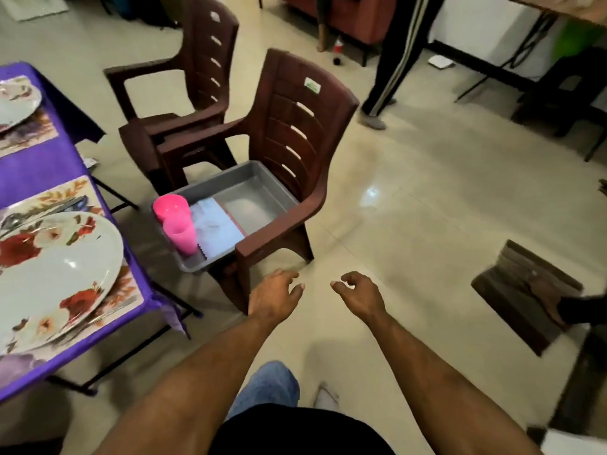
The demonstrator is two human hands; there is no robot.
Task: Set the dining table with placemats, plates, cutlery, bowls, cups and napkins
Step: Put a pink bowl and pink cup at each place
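Note:
A grey tray [249, 174] rests on the seat of a brown plastic chair [292, 126]. Inside it stand two pink cups [179, 233] beside folded light-blue napkins [215, 224]. To the left, the purple-clothed table [39, 162] carries a floral plate [56, 274] on a floral placemat [70, 188], with cutlery [42, 210] above the plate. A second plate [14, 103] lies farther back. My left hand [274, 295] and my right hand [359, 292] hover empty over the floor, just in front of the chair, fingers loosely curled.
A second brown chair [193, 80] stands behind the first. A person in dark striped trousers [399, 57] stands at the back. Another person's hand rests on a dark wooden stool [522, 290] at the right. Open tiled floor lies between the chair and the stool.

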